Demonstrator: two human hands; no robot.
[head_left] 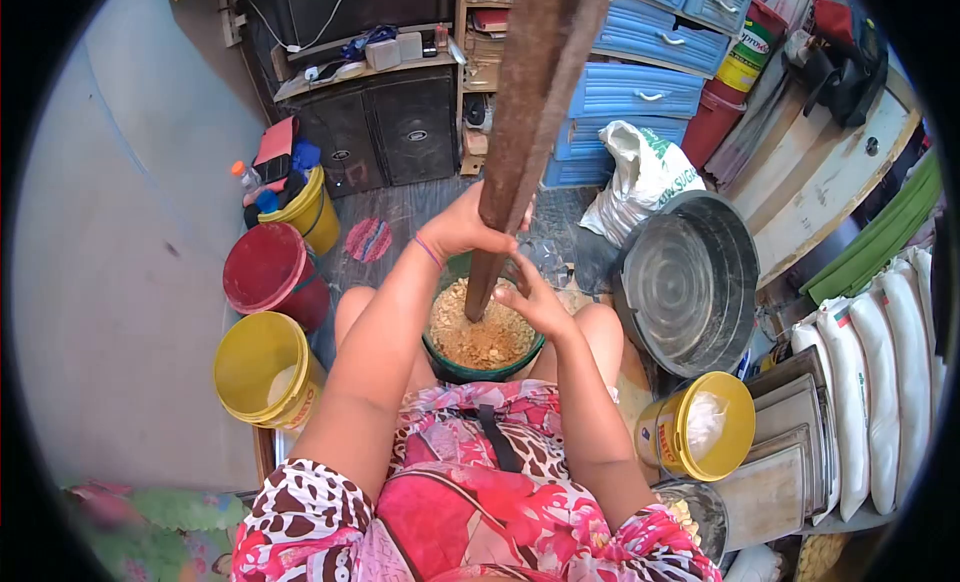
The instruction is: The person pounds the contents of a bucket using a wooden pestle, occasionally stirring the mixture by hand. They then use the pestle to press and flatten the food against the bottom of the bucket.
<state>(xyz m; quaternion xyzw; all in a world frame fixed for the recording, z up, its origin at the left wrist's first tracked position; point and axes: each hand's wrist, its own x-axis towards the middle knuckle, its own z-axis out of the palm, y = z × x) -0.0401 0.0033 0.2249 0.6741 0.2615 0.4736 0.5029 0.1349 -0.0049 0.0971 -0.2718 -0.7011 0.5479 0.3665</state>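
Note:
A long, thick brown wooden pole [530, 92] stands slightly tilted, its lower end in a dark green bucket [455, 370] between the person's knees. Broken tan pieces and finer crumbs [490, 352] fill much of the bucket. My left hand [472, 224] is wrapped around the pole above the bucket, a thin band on its wrist. Lower down, my right hand [537, 304] grips the pole's right side, thumb near the crumbs; some of its fingers are hidden behind the wood.
Red [310, 297] and yellow buckets [293, 407] line the left side. On the right stand a wide black basin [628, 307], a white sack [630, 187], a yellow bucket [742, 432] with white contents, and stacked trays [775, 472]. Blue drawers [640, 90] and a black cabinet [375, 132] stand ahead.

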